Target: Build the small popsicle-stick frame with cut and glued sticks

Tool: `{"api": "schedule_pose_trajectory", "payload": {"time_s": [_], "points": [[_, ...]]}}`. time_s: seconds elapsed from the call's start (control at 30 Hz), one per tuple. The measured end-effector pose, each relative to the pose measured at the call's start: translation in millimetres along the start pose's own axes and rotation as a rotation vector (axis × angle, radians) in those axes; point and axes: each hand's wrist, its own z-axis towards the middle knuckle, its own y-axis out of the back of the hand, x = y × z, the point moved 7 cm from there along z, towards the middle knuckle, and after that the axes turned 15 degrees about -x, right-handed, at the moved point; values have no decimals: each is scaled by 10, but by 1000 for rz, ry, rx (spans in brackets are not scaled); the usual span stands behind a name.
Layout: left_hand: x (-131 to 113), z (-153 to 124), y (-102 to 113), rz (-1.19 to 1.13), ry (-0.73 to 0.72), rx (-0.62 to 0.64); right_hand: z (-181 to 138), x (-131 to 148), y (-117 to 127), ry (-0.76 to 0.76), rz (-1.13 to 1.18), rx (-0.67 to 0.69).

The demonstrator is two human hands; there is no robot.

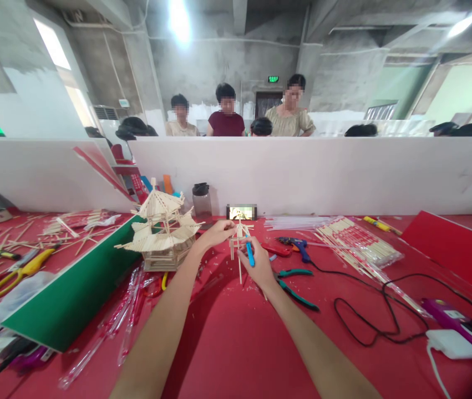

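Observation:
In the head view, my left hand is closed at the left side of a small stick frame, fingers pinching its thin wooden sticks near the top. My right hand wraps around a slim blue tool, which looks like a craft knife, though its tip is too small to make out. That hand is against the frame's right side, where a long stick hangs down. Left of my left forearm stands a larger pavilion model made of wooden sticks. A phone showing a picture leans behind the small frame.
Green-handled pliers and a blue glue gun with a looping black cable lie right. Packed sticks lie beyond. A green board, yellow scissors and a bottle are left. People stand behind the white partition.

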Motion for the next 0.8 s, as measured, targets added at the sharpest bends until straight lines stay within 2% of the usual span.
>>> {"api": "schedule_pose_trajectory", "payload": {"time_s": [0.67, 0.8], "points": [[88, 56, -10, 12, -20, -27, -9, 16, 14, 23, -7, 6], [74, 46, -2, 20, -24, -25, 1, 79, 85, 58, -46, -58]]}}
